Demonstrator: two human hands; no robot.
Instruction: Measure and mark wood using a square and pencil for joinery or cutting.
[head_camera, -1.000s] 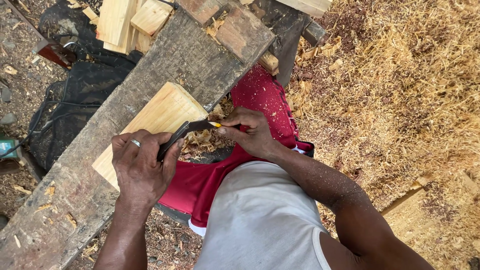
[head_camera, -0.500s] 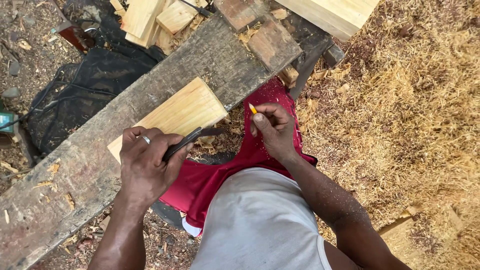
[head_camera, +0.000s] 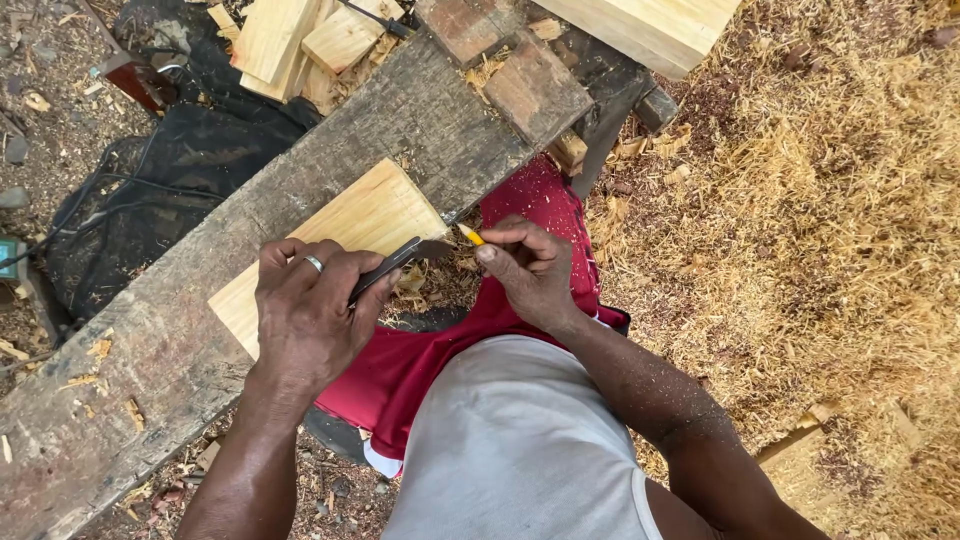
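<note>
A pale wooden board (head_camera: 350, 225) lies flat on a weathered grey beam (head_camera: 400, 130). My left hand (head_camera: 310, 310), a ring on one finger, rests on the board's near edge and grips a dark metal tool (head_camera: 395, 265) held along that edge. My right hand (head_camera: 530, 270) is just right of the board's corner and pinches a short yellow pencil (head_camera: 470, 235), its tip pointing at the tool's end. My knees in red cloth (head_camera: 520, 210) are under both hands.
Pale wood offcuts (head_camera: 300, 40) are stacked at the top left, and a thick light plank (head_camera: 650, 30) lies at the top. Two reddish blocks (head_camera: 530, 85) sit on the beam. Black cloth with cables (head_camera: 130, 200) lies left. Sawdust and shavings (head_camera: 830, 200) cover the ground on the right.
My right hand with the pencil first drew away from the tool toward the right, then came back close to the board's corner. My left hand stayed on the tool and board.
</note>
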